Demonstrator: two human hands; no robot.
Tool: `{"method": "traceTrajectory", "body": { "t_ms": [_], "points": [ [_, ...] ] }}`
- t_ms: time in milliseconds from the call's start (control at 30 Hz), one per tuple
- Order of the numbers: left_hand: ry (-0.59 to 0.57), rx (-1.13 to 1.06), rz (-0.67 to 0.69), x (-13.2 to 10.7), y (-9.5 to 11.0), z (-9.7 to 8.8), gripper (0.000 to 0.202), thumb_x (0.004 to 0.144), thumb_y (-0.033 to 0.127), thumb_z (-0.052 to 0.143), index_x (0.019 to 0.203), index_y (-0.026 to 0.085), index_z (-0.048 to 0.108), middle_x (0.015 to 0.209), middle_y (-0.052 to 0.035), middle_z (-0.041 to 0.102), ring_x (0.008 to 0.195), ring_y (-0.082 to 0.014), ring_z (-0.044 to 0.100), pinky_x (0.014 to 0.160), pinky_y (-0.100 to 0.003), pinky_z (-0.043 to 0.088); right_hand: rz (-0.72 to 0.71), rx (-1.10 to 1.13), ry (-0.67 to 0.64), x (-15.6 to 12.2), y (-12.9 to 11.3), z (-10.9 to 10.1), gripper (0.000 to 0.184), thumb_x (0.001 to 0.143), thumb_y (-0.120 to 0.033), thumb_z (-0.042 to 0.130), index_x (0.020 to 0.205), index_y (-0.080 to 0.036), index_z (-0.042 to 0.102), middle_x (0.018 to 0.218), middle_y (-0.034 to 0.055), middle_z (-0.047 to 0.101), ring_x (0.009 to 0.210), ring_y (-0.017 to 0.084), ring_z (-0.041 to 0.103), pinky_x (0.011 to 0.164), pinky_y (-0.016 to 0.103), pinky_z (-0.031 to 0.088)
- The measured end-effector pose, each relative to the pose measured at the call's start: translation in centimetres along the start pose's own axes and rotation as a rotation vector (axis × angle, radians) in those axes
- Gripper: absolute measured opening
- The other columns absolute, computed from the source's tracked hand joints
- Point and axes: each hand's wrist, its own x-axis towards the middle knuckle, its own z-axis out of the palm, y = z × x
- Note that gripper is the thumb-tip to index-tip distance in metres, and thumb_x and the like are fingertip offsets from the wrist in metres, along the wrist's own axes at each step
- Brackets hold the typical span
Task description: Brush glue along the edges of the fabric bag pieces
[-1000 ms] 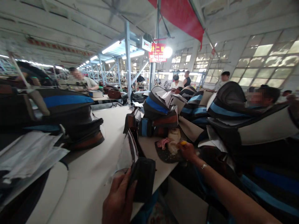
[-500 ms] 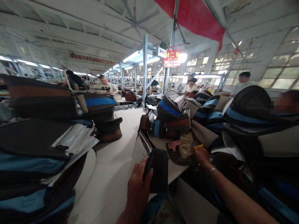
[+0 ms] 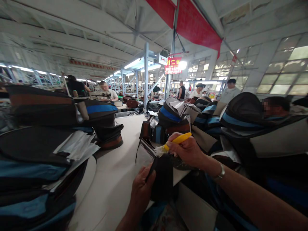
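My left hand grips a black fabric bag piece by its left side, thumb on the front face. A yellow-handled brush is held in my right hand, with a bracelet at the wrist. Its pale, ragged bristles are at the upper edge of the black piece; whether they touch it I cannot tell. Just beyond stands an open bag panel with white lining. My right hand and forearm hide most of the dark mat where a container stood.
Stacks of black, blue and brown bag parts rise at the left and right of the white table. Smaller pieces stand behind my hands. People work in the background, one person close behind the right stack.
My right hand has lifted the brush from beside the container on the mat and moved left, over the black piece. My left hand still holds the piece.
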Motion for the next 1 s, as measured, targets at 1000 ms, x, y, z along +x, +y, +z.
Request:
{"method": "traceTrajectory", "body": {
  "t_ms": [1000],
  "points": [
    [0.185,0.710,0.373,-2.4,-2.2,1.8,0.036,0.099,0.028,0.044,0.131,0.025,0.057,0.089,-0.0027,0.062,0.068,-0.0118,0.061,0.057,-0.021,0.041,-0.091,-0.211,-0.109,0.2,-1.0,-0.2,0.018,0.093,-0.029,0.056,0.080,-0.017,0.059,0.072,-0.0001,0.057,0.062,0.012,0.053,0.060,0.024,0.041]
  ]
}}
